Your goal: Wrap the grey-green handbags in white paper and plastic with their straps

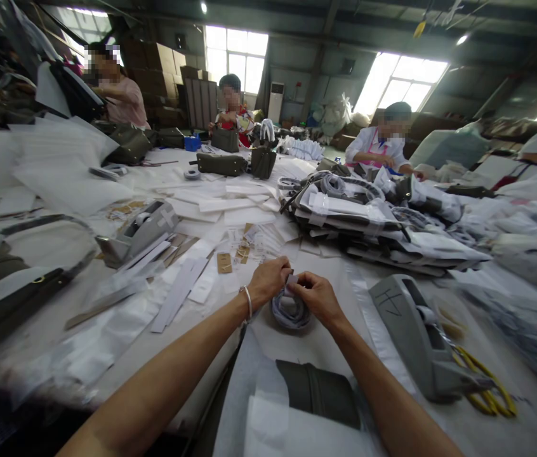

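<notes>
A coiled, wrapped grey strap [289, 315] rests on the white table just beyond a dark olive bag [320, 393], which is partly covered with white sheet. My left hand [271, 279], with a white bracelet at its wrist, is closed at the top of the coil. From the other side my right hand [318, 295] pinches the same top part with thumb and finger. A small pale piece shows between the two hands; whether it is tape or the strap's end I cannot tell. The left fingertips are partly hidden.
Grey tape dispensers stand at right [409, 336] and left [138, 235]; yellow-handled scissors [487, 393] lie by the right one. Wrapped bags [354, 216] are piled beyond my right hand. Brown tags [224, 263] and white strips [180, 295] lie leftward. Several co-workers stand around the table.
</notes>
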A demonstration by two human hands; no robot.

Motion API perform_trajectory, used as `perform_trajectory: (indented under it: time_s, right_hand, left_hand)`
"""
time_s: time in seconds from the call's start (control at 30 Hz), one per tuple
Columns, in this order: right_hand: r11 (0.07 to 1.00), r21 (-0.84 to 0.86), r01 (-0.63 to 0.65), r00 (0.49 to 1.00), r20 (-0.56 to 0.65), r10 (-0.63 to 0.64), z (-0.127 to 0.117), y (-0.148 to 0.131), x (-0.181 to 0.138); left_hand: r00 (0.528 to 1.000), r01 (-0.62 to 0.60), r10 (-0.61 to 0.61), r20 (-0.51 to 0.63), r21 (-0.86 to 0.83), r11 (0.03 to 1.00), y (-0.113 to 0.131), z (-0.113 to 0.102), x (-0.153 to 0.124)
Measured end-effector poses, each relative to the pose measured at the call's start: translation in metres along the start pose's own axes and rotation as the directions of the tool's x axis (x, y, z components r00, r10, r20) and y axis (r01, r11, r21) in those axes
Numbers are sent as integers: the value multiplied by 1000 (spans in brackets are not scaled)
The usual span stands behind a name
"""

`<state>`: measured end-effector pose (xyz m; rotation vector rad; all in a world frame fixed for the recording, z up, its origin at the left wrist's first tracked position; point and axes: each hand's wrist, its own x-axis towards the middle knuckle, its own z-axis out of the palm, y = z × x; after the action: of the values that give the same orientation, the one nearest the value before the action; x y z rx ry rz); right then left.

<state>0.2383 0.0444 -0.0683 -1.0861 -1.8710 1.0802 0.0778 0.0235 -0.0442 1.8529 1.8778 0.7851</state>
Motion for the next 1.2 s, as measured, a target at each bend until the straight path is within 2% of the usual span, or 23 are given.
perform_trajectory:
  time_s: [0.1, 0.17, 0.27, 0.37, 0.43, 0.53, 0.67, 0.77, 0.87, 0.97, 1.07, 1.2]
  right_hand:
    - [988, 134, -78, 996, -20, 82, 0, 0, 3]
    - [966, 209, -150, 988, 6, 152, -1, -2, 4]
    - [918, 293, -266, 961, 154, 229, -4, -5, 3]
    - [897, 307, -317, 935, 262, 241, -6, -4, 1]
    - [896, 292, -334, 926, 278, 254, -7, -2, 1]
    - [897, 282, -340, 931, 238, 278, -5, 1, 1]
    - [901, 260, -346, 933, 196, 302, -2, 1, 1]
    - [915, 207, -347, 935, 156, 319, -1, -3, 2]
    - [931, 129, -341, 935, 143, 323, -3, -7, 6]
    - [947, 40, -319, 930, 206, 304, -9, -12, 13]
    - [948, -54, -313, 901, 298, 314, -17, -15, 24]
    - [902, -81, -425, 798, 436, 416, -26, -18, 34]
  left_hand:
    - [999, -53, 52, -8, -43, 998, 2, -2, -6]
    - [996, -87, 87, -7, -76, 993, 2, -4, -8]
    - [991, -128, 130, 13, -132, 983, 0, -6, -9]
    - [986, -150, 160, 37, -189, 970, -1, -6, -9]
    - [984, -155, 171, 53, -222, 963, -2, -7, -9]
    - [980, -148, 177, 90, -260, 954, -5, -9, -10]
    - [973, -98, 150, 174, -277, 956, -21, -14, -14]
    - [955, -71, 142, 259, -263, 962, -33, -14, -17]
    - [950, -39, 116, 290, -258, 965, -37, -10, -18]
    - [951, 0, 90, 297, -291, 957, -35, -5, -18]
    - [951, 18, 91, 296, -347, 938, -35, 2, -17]
    - [959, 27, 88, 269, -399, 917, -37, 9, -16]
